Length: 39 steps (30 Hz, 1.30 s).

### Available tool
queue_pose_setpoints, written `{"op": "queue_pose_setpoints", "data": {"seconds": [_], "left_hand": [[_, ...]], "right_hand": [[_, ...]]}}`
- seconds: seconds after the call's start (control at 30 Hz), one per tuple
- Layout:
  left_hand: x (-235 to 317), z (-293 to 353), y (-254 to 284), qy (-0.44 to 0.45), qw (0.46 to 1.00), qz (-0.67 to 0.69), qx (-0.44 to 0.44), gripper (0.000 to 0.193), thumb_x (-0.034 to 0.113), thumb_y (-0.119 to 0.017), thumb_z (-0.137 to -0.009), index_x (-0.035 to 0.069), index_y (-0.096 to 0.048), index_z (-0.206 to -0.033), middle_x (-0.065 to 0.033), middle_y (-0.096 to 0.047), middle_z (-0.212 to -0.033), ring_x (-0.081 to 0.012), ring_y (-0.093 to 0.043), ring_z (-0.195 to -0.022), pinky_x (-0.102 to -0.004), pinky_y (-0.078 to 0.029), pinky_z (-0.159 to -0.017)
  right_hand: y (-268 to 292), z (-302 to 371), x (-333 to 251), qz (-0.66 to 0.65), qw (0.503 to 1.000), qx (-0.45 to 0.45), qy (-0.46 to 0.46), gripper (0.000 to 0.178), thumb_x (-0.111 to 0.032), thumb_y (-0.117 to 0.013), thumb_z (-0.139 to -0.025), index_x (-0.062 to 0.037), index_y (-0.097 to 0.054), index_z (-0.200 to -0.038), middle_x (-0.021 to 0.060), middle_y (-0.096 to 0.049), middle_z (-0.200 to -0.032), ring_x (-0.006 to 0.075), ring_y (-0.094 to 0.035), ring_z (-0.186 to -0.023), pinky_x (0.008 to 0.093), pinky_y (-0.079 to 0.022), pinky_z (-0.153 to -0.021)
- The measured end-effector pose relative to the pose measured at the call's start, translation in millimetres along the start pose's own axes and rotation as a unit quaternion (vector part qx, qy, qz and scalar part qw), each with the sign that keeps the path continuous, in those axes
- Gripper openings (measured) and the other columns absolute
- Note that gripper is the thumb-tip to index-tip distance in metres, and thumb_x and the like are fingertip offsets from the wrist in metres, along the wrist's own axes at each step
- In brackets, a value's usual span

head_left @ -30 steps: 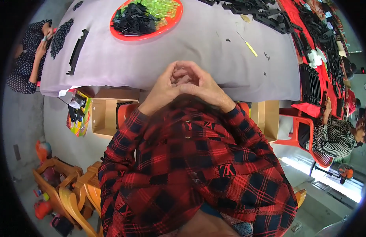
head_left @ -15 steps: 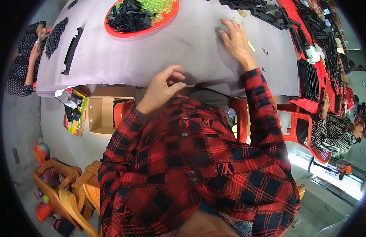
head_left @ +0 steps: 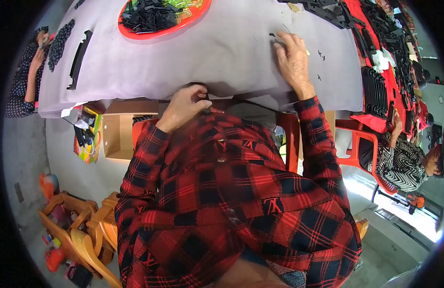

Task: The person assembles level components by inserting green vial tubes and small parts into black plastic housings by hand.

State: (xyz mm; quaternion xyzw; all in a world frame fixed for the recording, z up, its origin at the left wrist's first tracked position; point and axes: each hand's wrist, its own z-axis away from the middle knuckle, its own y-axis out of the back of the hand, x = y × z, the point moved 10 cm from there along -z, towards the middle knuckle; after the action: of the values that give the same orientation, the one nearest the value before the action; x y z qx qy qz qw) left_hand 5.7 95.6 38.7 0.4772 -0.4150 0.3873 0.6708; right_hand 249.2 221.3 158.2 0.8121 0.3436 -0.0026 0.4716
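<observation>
My right hand [head_left: 294, 62] reaches over the pale cloth-covered table [head_left: 231, 53], fingers stretched out and apart. Just beyond its fingertips lies a small black piece [head_left: 272, 34]; whether they touch it I cannot tell. A thin pale stick [head_left: 286, 29] shows beside the fingers, and a yellow thing is partly hidden behind the hand. At the table's front edge, close to my shirt, my left hand [head_left: 183, 105] has its fingers curled towards the thumb. The inside of that grip is dark, and its contents cannot be made out.
A red tray [head_left: 164, 34] holds black and yellow-green pieces. A long black strip [head_left: 79, 60] and a dark clump [head_left: 61, 44] lie to the left. Small black bits [head_left: 321, 55] and black frames [head_left: 322, 12] lie right. Co-workers sit on both sides; a cardboard box [head_left: 118, 137] stands below.
My right hand has moved slightly right and down, and the small black piece now shows by its fingertips. My left hand has shifted left. The view has turned a little.
</observation>
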Motion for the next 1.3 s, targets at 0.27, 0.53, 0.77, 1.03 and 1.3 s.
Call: {"op": "queue_pose_setpoints", "data": {"seconds": [0.27, 0.53, 0.77, 1.03, 1.3], "left_hand": [[-10, -1, -13, 0.046, 0.997, -0.004, -0.069, 0.042, 0.018, -0.072, -0.086, -0.005, -0.061, -0.12, -0.0094, -0.066, -0.105, -0.015, -0.06, -0.097, -0.0302, -0.049, -0.085], [-11, -5, -10, 0.046, 0.997, -0.014, -0.056, 0.047, 0.02, -0.071, -0.086, -0.009, -0.058, -0.12, -0.0143, -0.068, -0.107, -0.0193, -0.064, -0.098, -0.0323, -0.051, -0.086], [-13, -2, -9, 0.045, 0.998, 0.002, -0.053, 0.048, 0.02, -0.071, -0.086, -0.009, -0.057, -0.122, -0.0158, -0.067, -0.108, -0.0208, -0.064, -0.102, -0.0325, -0.051, -0.089], [-15, -1, -13, 0.072, 0.994, 0.001, -0.076, 0.051, 0.02, -0.071, -0.086, -0.008, -0.056, -0.125, -0.0197, -0.067, -0.114, -0.0245, -0.064, -0.107, -0.0343, -0.051, -0.092], [-19, -3, -15, 0.065, 0.995, -0.001, -0.074, 0.05, 0.021, -0.07, -0.086, -0.008, -0.057, -0.125, -0.0196, -0.067, -0.114, -0.025, -0.064, -0.108, -0.0353, -0.051, -0.093]], "right_hand": [[-22, -11, 4, -0.1, 0.992, -0.047, -0.061, 0.016, -0.019, -0.071, -0.082, -0.0077, -0.07, -0.094, 0.0099, -0.062, -0.087, 0.0299, -0.057, -0.088, 0.0415, -0.048, -0.079], [-56, -27, -2, -0.022, 0.996, -0.072, -0.055, 0.015, -0.018, -0.069, -0.085, -0.0037, -0.064, -0.084, 0.0123, -0.063, -0.086, 0.0325, -0.059, -0.084, 0.0429, -0.048, -0.076], [-42, -17, 29, -0.113, 0.985, -0.099, -0.084, 0.017, -0.019, -0.067, -0.087, -0.0031, -0.063, -0.085, 0.0111, -0.063, -0.077, 0.0275, -0.06, -0.075, 0.0405, -0.05, -0.071], [-14, -22, 87, -0.167, 0.958, -0.114, -0.202, 0.016, -0.017, -0.068, -0.088, -0.0025, -0.063, -0.086, 0.0039, -0.063, -0.073, 0.0136, -0.055, -0.066, 0.0307, -0.048, -0.064], [-42, -31, 67, -0.175, 0.974, -0.099, -0.104, 0.01, -0.013, -0.07, -0.089, -0.0048, -0.064, -0.088, -0.0039, -0.058, -0.078, 0.0058, -0.05, -0.07, 0.0233, -0.044, -0.065]]}}
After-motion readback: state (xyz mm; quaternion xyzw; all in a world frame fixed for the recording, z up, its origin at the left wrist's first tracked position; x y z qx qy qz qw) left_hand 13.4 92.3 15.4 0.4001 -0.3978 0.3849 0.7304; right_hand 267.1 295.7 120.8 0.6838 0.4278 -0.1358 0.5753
